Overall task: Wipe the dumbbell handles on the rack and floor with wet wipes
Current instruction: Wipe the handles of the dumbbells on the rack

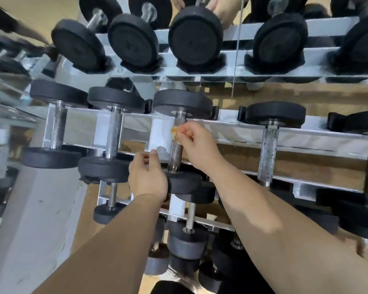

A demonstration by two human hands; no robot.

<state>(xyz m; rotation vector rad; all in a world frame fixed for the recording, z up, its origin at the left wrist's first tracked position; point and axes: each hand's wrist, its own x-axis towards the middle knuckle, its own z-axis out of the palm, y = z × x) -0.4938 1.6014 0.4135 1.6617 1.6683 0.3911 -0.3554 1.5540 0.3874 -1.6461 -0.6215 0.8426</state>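
A black dumbbell with a knurled steel handle (176, 152) lies across the middle tier of the silver rack (306, 143). My right hand (198, 145) pinches a crumpled, yellowish end of the wet wipe (174, 132) against the upper part of that handle. My left hand (148, 177) is lower and to the left of the handle, next to the dumbbell's near head (185, 184). Its fingertips pinch a pale end of what looks like the same wipe (160, 150). How the wipe runs between my hands is hard to make out.
Neighbouring dumbbells lie on the same tier to the left (114, 132) and right (269, 153). Smaller dumbbells (188, 240) sit on the tier below. A mirror (236, 49) behind the rack reflects the dumbbell heads and my hands. Grey floor (30, 219) lies to the left.
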